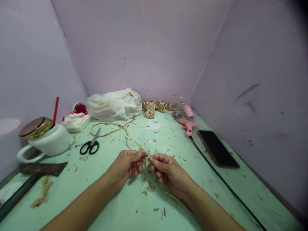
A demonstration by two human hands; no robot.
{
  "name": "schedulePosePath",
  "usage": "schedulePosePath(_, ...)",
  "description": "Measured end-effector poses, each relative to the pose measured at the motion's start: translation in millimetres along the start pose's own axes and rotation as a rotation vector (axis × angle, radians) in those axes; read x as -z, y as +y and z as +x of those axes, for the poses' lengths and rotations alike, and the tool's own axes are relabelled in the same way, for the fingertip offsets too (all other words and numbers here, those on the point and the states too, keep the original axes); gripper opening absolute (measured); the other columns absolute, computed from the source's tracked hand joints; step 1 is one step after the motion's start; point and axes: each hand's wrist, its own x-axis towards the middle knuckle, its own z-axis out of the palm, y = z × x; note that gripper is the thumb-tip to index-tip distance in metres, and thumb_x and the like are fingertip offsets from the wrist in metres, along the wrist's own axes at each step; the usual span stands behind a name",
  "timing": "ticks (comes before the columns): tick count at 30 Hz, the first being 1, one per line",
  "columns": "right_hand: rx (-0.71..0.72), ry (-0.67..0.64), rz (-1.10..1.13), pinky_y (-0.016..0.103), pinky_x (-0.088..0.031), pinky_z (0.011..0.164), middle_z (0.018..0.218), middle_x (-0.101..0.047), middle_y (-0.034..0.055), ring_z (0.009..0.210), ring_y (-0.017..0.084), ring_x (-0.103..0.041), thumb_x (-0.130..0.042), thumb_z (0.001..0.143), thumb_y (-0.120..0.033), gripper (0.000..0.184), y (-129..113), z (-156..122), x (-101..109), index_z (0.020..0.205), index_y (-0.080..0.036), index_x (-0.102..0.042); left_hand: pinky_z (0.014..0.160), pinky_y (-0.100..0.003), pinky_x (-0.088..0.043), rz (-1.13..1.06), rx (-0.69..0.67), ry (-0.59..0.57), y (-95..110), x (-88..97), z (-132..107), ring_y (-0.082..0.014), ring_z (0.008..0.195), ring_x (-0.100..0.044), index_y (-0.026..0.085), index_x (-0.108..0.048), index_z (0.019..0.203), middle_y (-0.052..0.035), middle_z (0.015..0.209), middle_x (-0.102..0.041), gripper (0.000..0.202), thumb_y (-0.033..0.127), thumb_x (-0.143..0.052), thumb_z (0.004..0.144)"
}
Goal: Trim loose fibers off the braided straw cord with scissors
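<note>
A tan braided cord of dry fibre runs from a loose loop on the green table down to my two hands. My left hand is closed, pinching the cord between thumb and forefinger. Close beside it, my right hand also pinches the cord, its fingers curled. From there the cord passes under my right palm and along the forearm toward the near edge. Scissors with black handles lie left of the cord, blades slightly apart.
A hammer, a white mug and a tissue pack stand left. A white plastic bag and woven pieces lie at the back. Right are a pink glue gun with black cable, pink thread and a phone.
</note>
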Motion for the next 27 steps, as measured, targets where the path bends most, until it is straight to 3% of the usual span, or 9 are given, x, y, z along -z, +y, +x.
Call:
schedulePosePath(2,-0.024,-0.005,-0.007,0.015,-0.031,0.037,0.057,-0.055,-0.0024,0.039,0.003,-0.040,-0.068,0.064,-0.029,0.020,1.5,-0.2,-0.8,0.073,-0.014,-0.059,0.037,-0.016,-0.027,-0.225,0.007,0.018,-2.9,-4.0,1.8,-0.0045,0.043,-0.042,0.013,-0.059,0.073,0.0001,0.063,-0.053,0.024,0.034,-0.062,0.064)
schedulePosePath(6,-0.087,-0.034,-0.012,0.017,-0.036,0.037,0.057,-0.057,-0.0004,0.040,0.005,-0.044,-0.069,0.063,-0.029,0.021,4.8,-0.4,-4.3,0.072,-0.013,-0.058,0.034,-0.015,-0.017,-0.292,-0.034,0.150,-3.0,0.7,3.8,-0.0025,0.038,-0.032,0.013,-0.051,0.055,0.0047,0.047,-0.044,0.020,0.025,-0.067,0.057)
schedulePosePath(9,-0.073,-0.029,-0.018,0.019,-0.042,0.041,0.067,-0.061,0.0032,0.047,0.007,-0.049,-0.068,0.064,-0.032,0.024,8.7,1.6,-7.2,0.076,-0.012,-0.060,0.035,-0.017,-0.016,-0.172,-0.114,0.224,-6.9,-1.2,3.3,-0.0029,0.035,-0.028,0.014,-0.046,0.048,0.0064,0.037,-0.037,0.025,0.027,-0.066,0.057)
schedulePosePath(14,0.000,0.101,-0.043,0.018,-0.042,0.038,0.052,-0.053,-0.0023,0.042,0.006,-0.044,-0.072,0.058,-0.025,0.020,12.2,6.7,-7.8,0.066,-0.012,-0.061,0.037,-0.020,-0.021,0.197,-0.088,0.205,-2.4,2.5,2.5,-0.0059,0.034,-0.030,0.016,-0.050,0.049,0.0043,0.036,-0.039,0.029,0.039,-0.058,0.064)
schedulePosePath(16,-0.023,0.150,-0.005,0.018,-0.041,0.038,0.052,-0.055,-0.0007,0.040,0.005,-0.044,-0.072,0.059,-0.023,0.017,10.6,7.1,-5.5,0.064,-0.012,-0.060,0.040,-0.023,-0.025,0.492,-0.129,0.282,11.5,20.4,0.9,-0.0091,0.037,-0.036,0.016,-0.051,0.049,0.0013,0.039,-0.043,0.035,0.045,-0.050,0.068)
schedulePosePath(18,-0.042,0.193,0.056,0.016,-0.042,0.038,0.053,-0.056,0.0004,0.040,0.005,-0.045,-0.071,0.060,-0.022,0.016,7.8,6.9,-2.3,0.065,-0.012,-0.061,0.049,-0.025,-0.032,0.893,-0.248,0.528,29.2,48.2,-2.8,-0.0152,0.051,-0.049,0.017,-0.056,0.054,-0.0029,0.051,-0.054,0.031,0.042,-0.048,0.069)
schedulePosePath(20,-0.046,0.223,0.105,0.015,-0.042,0.038,0.053,-0.057,0.0004,0.041,0.005,-0.047,-0.071,0.060,-0.021,0.015,5.0,7.3,0.7,0.065,-0.012,-0.061,0.054,-0.029,-0.035,1.286,-0.090,0.779,44.2,79.5,-7.3,-0.0238,0.069,-0.056,0.020,-0.062,0.070,-0.0070,0.072,-0.062,0.024,0.037,-0.045,0.070)
schedulePosePath(23,-0.044,0.234,0.143,0.014,-0.044,0.040,0.055,-0.057,-0.0004,0.043,0.005,-0.048,-0.071,0.062,-0.020,0.014,2.6,8.8,2.9,0.069,-0.012,-0.062,0.054,-0.032,-0.038,1.465,0.179,0.812,51.3,117.2,-10.4,-0.0295,0.073,-0.057,0.018,-0.062,0.071,-0.0125,0.075,-0.064,0.019,0.028,-0.049,0.061)
schedulePosePath(27,-0.057,0.212,0.169,0.014,-0.044,0.041,0.058,-0.056,-0.0008,0.046,0.005,-0.049,-0.068,0.064,-0.019,0.011,1.9,9.2,2.3,0.069,-0.012,-0.061,0.057,-0.035,-0.041,1.464,0.206,0.761,38.6,135.6,-3.5,-0.0319,0.075,-0.058,0.016,-0.061,0.070,-0.0144,0.075,-0.064,0.021,0.021,-0.054,0.051)
